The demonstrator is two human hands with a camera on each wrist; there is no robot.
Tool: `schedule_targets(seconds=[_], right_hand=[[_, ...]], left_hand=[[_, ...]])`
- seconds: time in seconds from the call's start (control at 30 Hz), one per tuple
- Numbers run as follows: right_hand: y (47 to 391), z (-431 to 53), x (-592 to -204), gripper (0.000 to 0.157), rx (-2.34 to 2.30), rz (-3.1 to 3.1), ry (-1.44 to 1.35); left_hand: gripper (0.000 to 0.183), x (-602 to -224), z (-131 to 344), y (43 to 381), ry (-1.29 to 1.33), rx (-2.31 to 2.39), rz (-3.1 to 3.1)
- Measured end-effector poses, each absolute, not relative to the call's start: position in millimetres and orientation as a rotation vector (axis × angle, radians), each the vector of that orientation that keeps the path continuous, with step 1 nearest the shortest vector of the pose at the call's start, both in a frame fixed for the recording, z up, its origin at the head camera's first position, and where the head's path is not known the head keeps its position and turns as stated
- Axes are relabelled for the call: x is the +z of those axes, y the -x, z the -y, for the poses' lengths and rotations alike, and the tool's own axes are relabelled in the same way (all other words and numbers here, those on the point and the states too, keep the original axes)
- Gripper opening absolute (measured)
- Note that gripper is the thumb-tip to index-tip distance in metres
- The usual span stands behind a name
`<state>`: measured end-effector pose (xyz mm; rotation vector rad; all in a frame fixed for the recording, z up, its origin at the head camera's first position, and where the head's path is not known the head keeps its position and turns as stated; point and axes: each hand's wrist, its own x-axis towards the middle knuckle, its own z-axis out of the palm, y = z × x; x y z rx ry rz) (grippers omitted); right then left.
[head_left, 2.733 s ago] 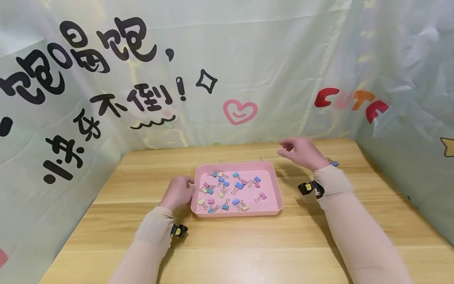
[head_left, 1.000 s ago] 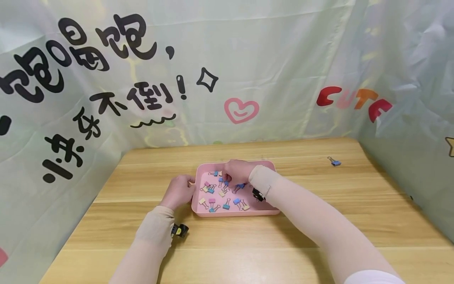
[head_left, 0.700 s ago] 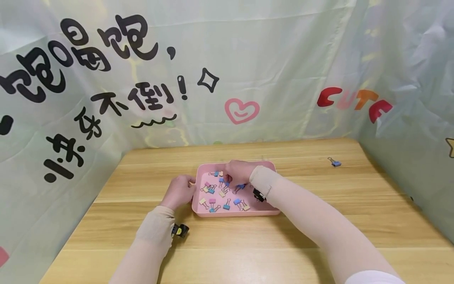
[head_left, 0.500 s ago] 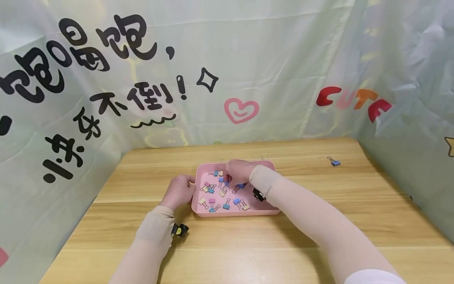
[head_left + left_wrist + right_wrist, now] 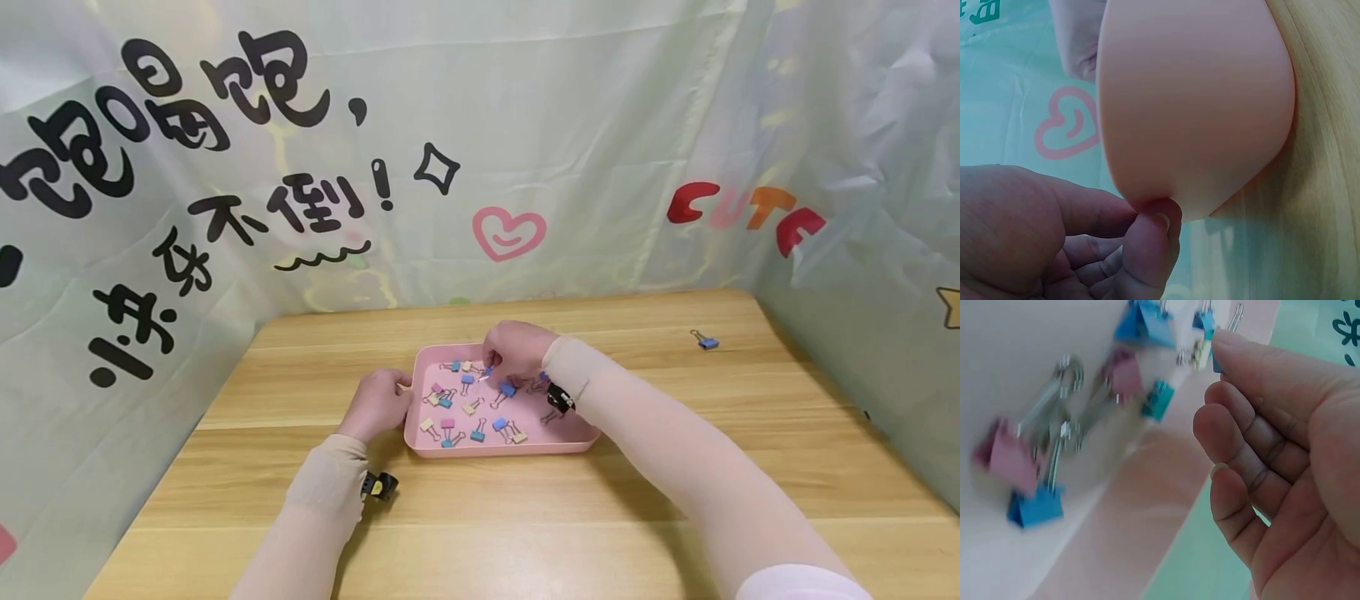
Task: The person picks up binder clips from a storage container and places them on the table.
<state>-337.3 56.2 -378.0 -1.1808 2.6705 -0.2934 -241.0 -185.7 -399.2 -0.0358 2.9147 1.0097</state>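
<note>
My left hand (image 5: 378, 406) pinches the left rim of the pink tray (image 5: 498, 452); thumb and forefinger meet at its edge (image 5: 1141, 203) in the left wrist view. Over the tray's back half, my right hand (image 5: 519, 348) holds a blue binder clip (image 5: 487, 372) between thumb and forefinger. The right wrist view shows that blue binder clip (image 5: 1217, 361) with its wire handles pointing away, the other fingers (image 5: 1229, 494) loosely curled. Several blue, teal, pink and yellow binder clips lie scattered in the tray, such as a yellow one (image 5: 469, 409) and a teal one (image 5: 477, 435).
A lone blue binder clip (image 5: 707, 342) lies on the wooden table (image 5: 480, 533) at the back right. A printed cloth (image 5: 600, 150) hangs behind the table and along both sides. My right forearm covers part of the tray's right side.
My right hand came from the table right of the tray into it, paused among the clips, then rose slightly back and right with a blue binder clip. The left hand stays put.
</note>
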Motion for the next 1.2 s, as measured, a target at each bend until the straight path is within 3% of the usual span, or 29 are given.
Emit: schedule_targets(seconds=[0.17,0.3,0.4,0.97,1.2], right_hand=[[342.2,-73.5,-367.8,0.013,-0.316,-2.706,1.140],[349.1,-93.6,-361.2,0.002,-0.379,-2.731,1.119],[354.9,-112.4,-358.6,0.012,-0.446,-2.747,1.127],[366.2,-233.8,-362.4,0.005,-0.671,-2.836,0.870],[363.0,-279.9,-369.2,0.010,-0.628,-2.870,0.702]], left_hand=[[0.026,-399.4,186.7,241.1,0.032,1.021,-2.906],[0.026,-400.0,187.2,241.5,0.027,1.031,-2.900],[0.025,-401.6,187.9,242.5,0.030,1.045,-2.887],[0.022,-408.7,195.0,248.3,0.092,1.377,-2.671],[0.021,-407.4,196.1,247.5,0.131,1.443,-2.634]])
